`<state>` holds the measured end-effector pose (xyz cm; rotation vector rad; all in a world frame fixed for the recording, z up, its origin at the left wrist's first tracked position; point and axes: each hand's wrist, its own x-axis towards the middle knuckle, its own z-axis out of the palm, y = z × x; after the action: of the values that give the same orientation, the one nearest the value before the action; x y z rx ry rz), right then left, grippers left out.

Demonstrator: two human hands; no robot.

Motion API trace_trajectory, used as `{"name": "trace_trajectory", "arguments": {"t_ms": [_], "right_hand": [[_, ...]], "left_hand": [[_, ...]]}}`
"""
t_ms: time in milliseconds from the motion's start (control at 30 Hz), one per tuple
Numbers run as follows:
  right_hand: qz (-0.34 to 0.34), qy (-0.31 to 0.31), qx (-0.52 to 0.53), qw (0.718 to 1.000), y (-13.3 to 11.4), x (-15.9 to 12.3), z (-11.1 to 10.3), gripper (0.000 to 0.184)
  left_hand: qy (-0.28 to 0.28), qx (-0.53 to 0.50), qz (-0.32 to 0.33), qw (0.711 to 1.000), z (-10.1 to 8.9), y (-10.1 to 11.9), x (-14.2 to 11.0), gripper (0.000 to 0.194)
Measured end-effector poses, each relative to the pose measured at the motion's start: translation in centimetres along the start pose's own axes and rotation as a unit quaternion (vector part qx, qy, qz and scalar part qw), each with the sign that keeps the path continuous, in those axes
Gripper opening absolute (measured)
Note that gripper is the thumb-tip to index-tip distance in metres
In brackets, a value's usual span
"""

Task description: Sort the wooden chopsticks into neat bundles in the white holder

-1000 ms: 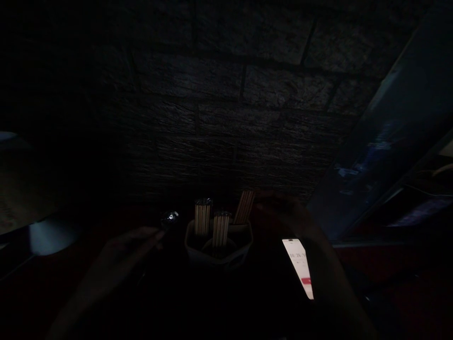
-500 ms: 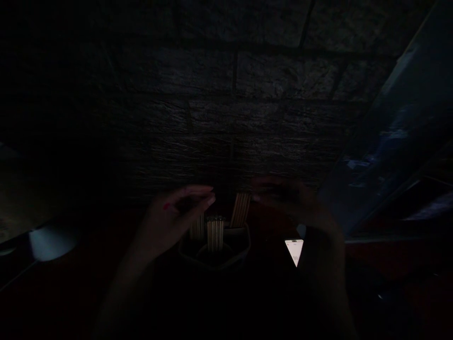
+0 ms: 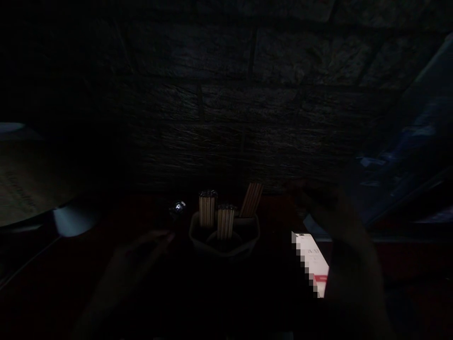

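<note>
In dim light, a small light-rimmed holder has divided compartments. Two pale bundles of thin wooden sticks stand upright in it, a left bundle and a front bundle, both with dark tops. A browner bundle of sticks leans rightward at the back right. My left hand is left of the holder, apart from it, fingers loosely stretched and nothing visible in them. To the right of the holder is my right hand, near a lit phone; darkness hides its fingers.
A shiny round metal object sits left of the holder. Behind rises a dark brick-patterned wall. At far left are a brown surface with lettering and a pale cone-like shape. A bluish panel slants at right.
My left hand has drawn away from the left bundle, down and leftward. My right hand has moved right, away from the leaning sticks. More of the phone shows, and the view has shifted slightly.
</note>
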<state>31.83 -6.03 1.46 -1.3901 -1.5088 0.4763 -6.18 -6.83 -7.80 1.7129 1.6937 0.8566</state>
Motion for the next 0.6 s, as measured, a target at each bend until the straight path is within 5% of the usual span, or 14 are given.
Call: {"name": "trace_trajectory", "arguments": {"t_ms": [267,600], "right_hand": [[0.044,-0.22,0.127,0.966,2.5,1.2,3.9,0.076],[0.081,-0.252,0.227,0.937,6.2,1.1,8.7,0.06]], "left_hand": [[-0.021,-0.035,0.006,0.999,3.2,-3.3,-2.4,0.027],[0.03,-0.075,0.058,0.995,3.5,-3.3,-3.5,0.029]]}}
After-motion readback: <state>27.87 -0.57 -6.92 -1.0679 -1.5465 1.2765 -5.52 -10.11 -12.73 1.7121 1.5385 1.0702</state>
